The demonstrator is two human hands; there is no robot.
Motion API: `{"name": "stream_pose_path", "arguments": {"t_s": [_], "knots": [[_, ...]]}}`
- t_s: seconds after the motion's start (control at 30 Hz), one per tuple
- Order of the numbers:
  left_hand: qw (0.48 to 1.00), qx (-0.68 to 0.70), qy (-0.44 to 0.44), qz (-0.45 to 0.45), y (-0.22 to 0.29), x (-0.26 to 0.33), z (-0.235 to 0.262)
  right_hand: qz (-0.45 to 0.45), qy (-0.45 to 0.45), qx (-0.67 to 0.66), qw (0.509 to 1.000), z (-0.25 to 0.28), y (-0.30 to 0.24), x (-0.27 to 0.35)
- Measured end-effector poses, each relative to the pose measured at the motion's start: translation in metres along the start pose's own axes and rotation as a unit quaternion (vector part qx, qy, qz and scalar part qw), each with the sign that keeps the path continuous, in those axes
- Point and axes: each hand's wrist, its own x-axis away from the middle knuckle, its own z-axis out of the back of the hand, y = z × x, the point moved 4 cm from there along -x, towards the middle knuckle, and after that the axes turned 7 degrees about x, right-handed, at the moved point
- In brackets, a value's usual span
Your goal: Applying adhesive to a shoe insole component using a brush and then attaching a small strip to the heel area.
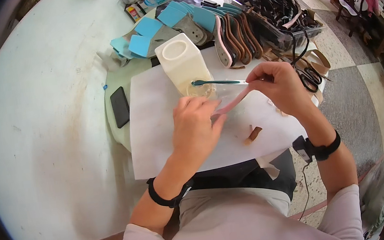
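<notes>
A pink strap (232, 102) is held between both hands above a white sheet (154, 124) on the round white worktop (45, 138). The near end of the strap is pinched by the left hand (195, 129), fingers closed on it. The far end is gripped by the right hand (280, 85), where a teal-handled brush (218, 82) is also held, its tip reaching left over a small clear cup (200, 90). A white square jug (181, 61) stands just behind the cup. A black phone (120, 106) lies left of the sheet. A small brown piece (253, 134) rests on the sheet, near and right of the left hand. Shoe soles (234, 38), some blue-tipped, are stacked at the far side, with a tray of dark straps (278, 6) to their right. Black scissors (310, 78) lie just right of the right hand. Black bands are worn on both wrists.
</notes>
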Motion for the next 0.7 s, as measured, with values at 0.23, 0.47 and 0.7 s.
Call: {"name": "stream_pose_path", "arguments": {"t_s": [0.23, 0.47, 0.7], "knots": [[0.997, 0.071, 0.021, 0.021, 0.000, -0.003, 0.015, 0.022, 0.005, -0.091, 0.996, 0.008, -0.044, 0.014], [0.990, 0.132, 0.047, -0.010, -0.006, 0.004, 0.019, 0.080, -0.011, -0.179, 0.981, 0.011, -0.055, 0.020], [0.977, 0.201, 0.057, -0.034, 0.010, 0.001, 0.030, 0.070, -0.037, -0.183, 0.980, -0.005, -0.074, 0.019]]}}
